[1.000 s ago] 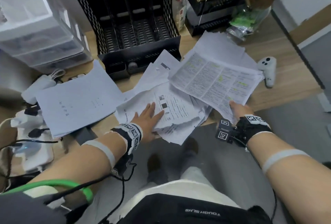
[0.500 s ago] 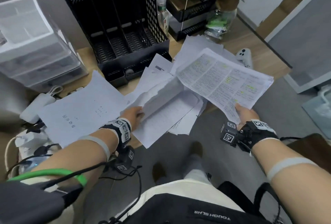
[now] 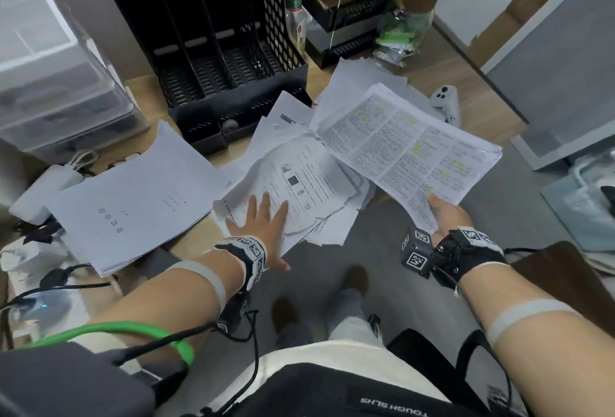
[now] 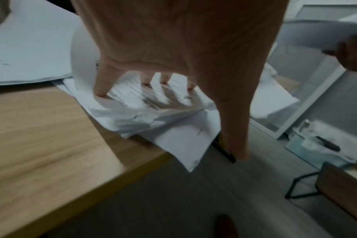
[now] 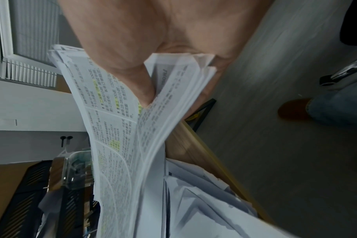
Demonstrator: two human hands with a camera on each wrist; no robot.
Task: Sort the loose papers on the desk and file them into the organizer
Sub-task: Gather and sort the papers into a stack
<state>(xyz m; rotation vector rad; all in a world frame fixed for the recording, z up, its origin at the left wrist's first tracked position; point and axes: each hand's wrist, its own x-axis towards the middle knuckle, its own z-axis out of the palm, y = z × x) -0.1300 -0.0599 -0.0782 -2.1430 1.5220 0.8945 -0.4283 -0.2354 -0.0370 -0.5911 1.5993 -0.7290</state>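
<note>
A messy heap of loose white papers [image 3: 299,190] lies at the desk's front edge, partly overhanging it. My left hand [image 3: 263,220] lies flat on the heap, fingers straight and spread [image 4: 145,90]. My right hand [image 3: 442,213] pinches a thick stack of printed sheets with yellow highlights [image 3: 409,147], thumb on top [image 5: 141,83], held above the desk's right side. A separate neat stack of white pages [image 3: 133,196] rests to the left. The black mesh organizer [image 3: 216,50] with upright slots stands at the back.
A clear plastic drawer unit [image 3: 50,67] stands at the back left, with a power strip and cables [image 3: 40,250] below it. A bottle [image 3: 294,17], black trays and a jar [image 3: 409,17] sit at the back right. A white controller [image 3: 444,103] lies near the desk's right edge.
My left hand, which had lifted the top sheets of the heap, has laid them down and now presses flat on them. The right hand's stack stayed raised.
</note>
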